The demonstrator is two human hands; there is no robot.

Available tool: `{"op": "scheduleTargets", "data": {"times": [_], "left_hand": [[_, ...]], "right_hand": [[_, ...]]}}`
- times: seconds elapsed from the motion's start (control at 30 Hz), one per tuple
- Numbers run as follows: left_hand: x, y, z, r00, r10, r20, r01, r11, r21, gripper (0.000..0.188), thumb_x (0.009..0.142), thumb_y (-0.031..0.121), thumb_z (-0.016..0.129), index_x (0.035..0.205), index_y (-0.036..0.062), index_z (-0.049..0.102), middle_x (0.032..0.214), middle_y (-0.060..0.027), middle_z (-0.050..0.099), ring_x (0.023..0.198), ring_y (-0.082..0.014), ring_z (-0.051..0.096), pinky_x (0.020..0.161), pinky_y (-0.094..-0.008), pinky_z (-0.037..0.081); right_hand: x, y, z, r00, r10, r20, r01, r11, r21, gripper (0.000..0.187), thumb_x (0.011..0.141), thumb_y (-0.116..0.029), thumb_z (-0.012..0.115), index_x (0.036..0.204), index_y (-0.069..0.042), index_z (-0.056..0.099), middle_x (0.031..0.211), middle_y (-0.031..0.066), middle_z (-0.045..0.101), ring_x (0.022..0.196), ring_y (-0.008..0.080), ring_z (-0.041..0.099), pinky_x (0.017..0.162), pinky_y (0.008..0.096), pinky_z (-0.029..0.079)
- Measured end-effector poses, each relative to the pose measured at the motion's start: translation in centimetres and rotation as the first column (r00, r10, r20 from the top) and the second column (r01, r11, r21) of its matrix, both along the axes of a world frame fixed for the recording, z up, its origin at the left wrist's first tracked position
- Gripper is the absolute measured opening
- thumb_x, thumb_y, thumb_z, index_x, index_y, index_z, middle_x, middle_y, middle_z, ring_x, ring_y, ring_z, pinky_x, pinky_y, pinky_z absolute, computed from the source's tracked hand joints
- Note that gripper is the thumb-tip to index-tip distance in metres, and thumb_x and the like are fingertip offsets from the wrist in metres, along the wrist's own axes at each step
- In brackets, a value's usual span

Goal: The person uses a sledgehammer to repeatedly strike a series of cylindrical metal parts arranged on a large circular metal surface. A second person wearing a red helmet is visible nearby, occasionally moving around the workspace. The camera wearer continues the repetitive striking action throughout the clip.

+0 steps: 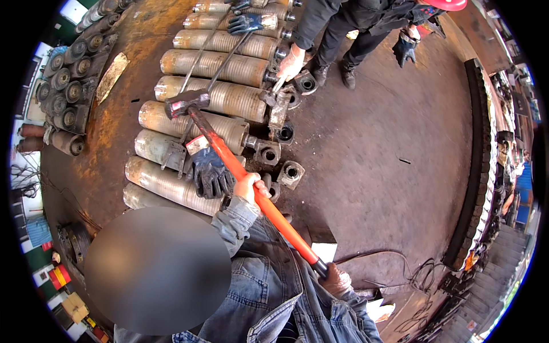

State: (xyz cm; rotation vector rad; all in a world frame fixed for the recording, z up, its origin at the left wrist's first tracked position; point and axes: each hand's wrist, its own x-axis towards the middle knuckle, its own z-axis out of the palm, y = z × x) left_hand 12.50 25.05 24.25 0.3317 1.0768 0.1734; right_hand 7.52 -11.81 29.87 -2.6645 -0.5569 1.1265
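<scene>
Sledgehammer (275,214) gripped in both hands, long axis on a diagonal from the black butt end at lower right to the steel head (184,104) at upper left. Left hand (247,186) closed around the orange handle at about mid-length; the nearer of the two to the head. Right hand (335,280) wrapped around the butt end, close against the denim jacket (274,286); fingers largely hidden there, so tightness of grip cannot be told. Head well forward and to the left of both hands, over the row of rusty rollers (229,98); resting on a roller or held just clear of it, cannot tell. Roller axes crosswise to the handle, shaft ends pointing right toward the square bearing blocks (267,152). Dark work glove (209,172) loose on the rollers, just left of the left hand and beside the handle. Forward and right of the head, a co-worker's white-gloved hand (291,62) on a metal tool (279,110) set at a roller's shaft end, apart from the hammer head.
</scene>
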Motion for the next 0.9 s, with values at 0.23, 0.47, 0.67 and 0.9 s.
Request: {"op": "scheduleTargets", "data": {"times": [0.23,0.47,0.67,0.9], "left_hand": [[2.0,3.3,1.8,0.998,0.036,0.053,-0.04,0.996,0.079,0.013,0.08,0.014,0.055,0.072,0.0097,0.046,0.056,-0.0014,0.042,0.045,-0.0167,0.044,0.047,-0.0343,0.042],[5.6,0.9,-3.6,0.99,-0.125,0.066,0.134,0.975,-0.176,0.012,0.081,0.016,0.058,0.075,0.0119,0.049,0.056,-0.0008,0.046,0.045,-0.016,0.046,0.045,-0.0339,0.042],[6.2,-2.6,-3.4,0.973,-0.233,0.004,0.229,0.955,-0.186,0.015,0.082,0.017,0.057,0.072,0.0126,0.048,0.056,-0.0004,0.046,0.045,-0.0159,0.046,0.047,-0.0329,0.042],[4.8,0.1,-1.8,0.984,-0.168,-0.061,0.165,0.985,-0.045,0.013,0.083,0.015,0.056,0.074,0.0101,0.048,0.057,-0.0026,0.046,0.046,-0.0175,0.046,0.046,-0.0333,0.044]], "right_hand": [[2.6,3.7,0.2,1.0,-0.012,-0.024,0.013,0.999,0.033,0.039,0.073,-0.024,0.069,0.103,-0.008,0.05,0.072,0.0199,0.062,0.067,0.0415,0.062,0.058,0.051,0.047],[0.0,1.4,2.6,0.96,-0.218,-0.174,0.18,0.961,-0.211,0.043,0.078,-0.038,0.064,0.108,-0.01,0.051,0.078,0.0218,0.065,0.073,0.0421,0.063,0.063,0.0527,0.046],[-2.2,-0.8,3.2,0.926,-0.292,-0.241,0.176,0.895,-0.409,0.044,0.081,-0.04,0.059,0.112,-0.011,0.049,0.08,0.0217,0.065,0.075,0.0411,0.064,0.065,0.052,0.047],[-0.8,1.1,1.4,0.983,-0.151,-0.104,0.138,0.982,-0.126,0.047,0.071,-0.029,0.069,0.109,-0.007,0.05,0.076,0.0192,0.064,0.069,0.0393,0.064,0.062,0.0508,0.049]]}}
